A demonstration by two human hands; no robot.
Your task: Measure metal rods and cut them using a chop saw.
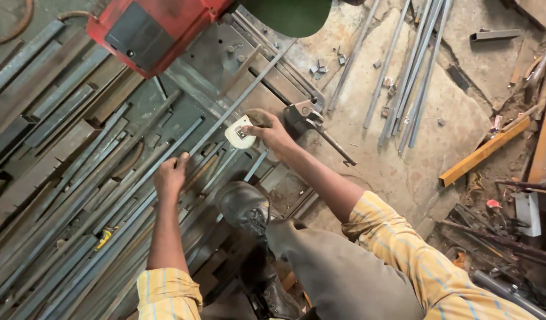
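My right hand (272, 131) holds a small white tape measure (239, 133) against a long thin steel bar (225, 116) that runs diagonally across the saw's base. My left hand (171, 173) is closed on the same bar lower down, pressing it onto a pile of steel bars. A black boot (244, 207) rests on the metal just below both hands. Yellow striped sleeves cover both of my upper arms.
A red cut-off saw (148, 26) with a dark green disc guard (291, 15) stands at the top, its vise lever (320, 127) right of my hand. Many flat steel bars (60, 178) lie left. Thin rods (412, 65), an orange bar (483, 151) and scrap lie on the stone floor right.
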